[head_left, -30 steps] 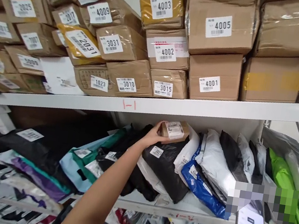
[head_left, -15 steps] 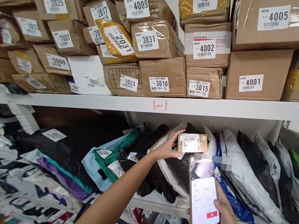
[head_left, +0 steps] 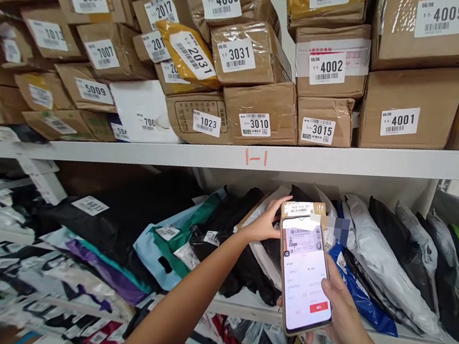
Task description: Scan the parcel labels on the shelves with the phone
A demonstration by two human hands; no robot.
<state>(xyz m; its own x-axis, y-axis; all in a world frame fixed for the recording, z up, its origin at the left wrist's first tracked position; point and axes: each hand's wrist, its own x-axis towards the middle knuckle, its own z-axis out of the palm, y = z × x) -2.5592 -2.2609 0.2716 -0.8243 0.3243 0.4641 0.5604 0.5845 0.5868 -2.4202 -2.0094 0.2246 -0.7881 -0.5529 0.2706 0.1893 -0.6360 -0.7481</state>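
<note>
A left hand (head_left: pixel 265 222) pinches a small labelled box (head_left: pixel 302 208) by its end below a white shelf (head_left: pixel 344 159), while the right hand (head_left: pixel 339 298) clasps a lit phone (head_left: pixel 305 286) partly covering the box.

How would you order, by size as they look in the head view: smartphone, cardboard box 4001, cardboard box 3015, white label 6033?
Largest: cardboard box 4001
smartphone
cardboard box 3015
Smallest: white label 6033
The smartphone seems nearer; true sizes may differ.

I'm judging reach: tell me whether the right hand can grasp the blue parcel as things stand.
Probably not: the right hand appears near the blue parcel, but it's holding the phone.
</note>
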